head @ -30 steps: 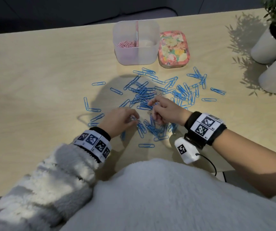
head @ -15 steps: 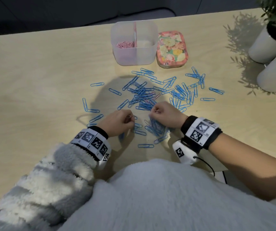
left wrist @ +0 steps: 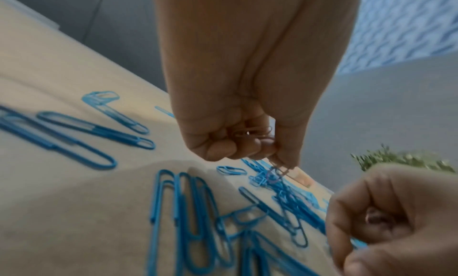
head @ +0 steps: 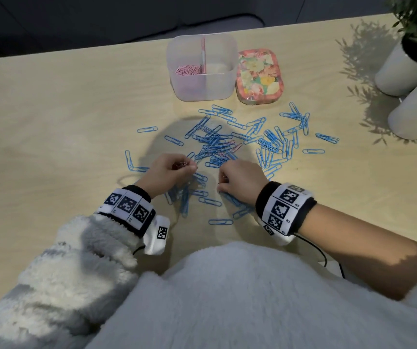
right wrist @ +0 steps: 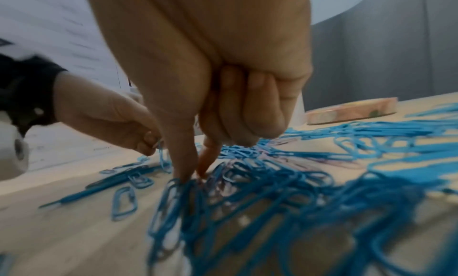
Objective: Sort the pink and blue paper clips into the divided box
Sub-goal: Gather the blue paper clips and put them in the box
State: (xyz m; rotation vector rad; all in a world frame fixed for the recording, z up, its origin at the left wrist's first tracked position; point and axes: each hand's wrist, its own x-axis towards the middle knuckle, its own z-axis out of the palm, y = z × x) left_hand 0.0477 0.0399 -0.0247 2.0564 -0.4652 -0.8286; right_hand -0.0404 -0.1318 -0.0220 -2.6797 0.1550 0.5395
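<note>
The left hand [head: 167,172] is curled around a few pink clips [left wrist: 252,133], pinching one at its fingertips above the blue clips [head: 227,147] scattered across the middle of the counter [head: 51,122]. The right hand [head: 240,177] pokes thumb and forefinger into the pile; whether they grip a clip is unclear. The divided box [head: 217,84] stands near the far edge, more pink clips in its left compartment.
</note>
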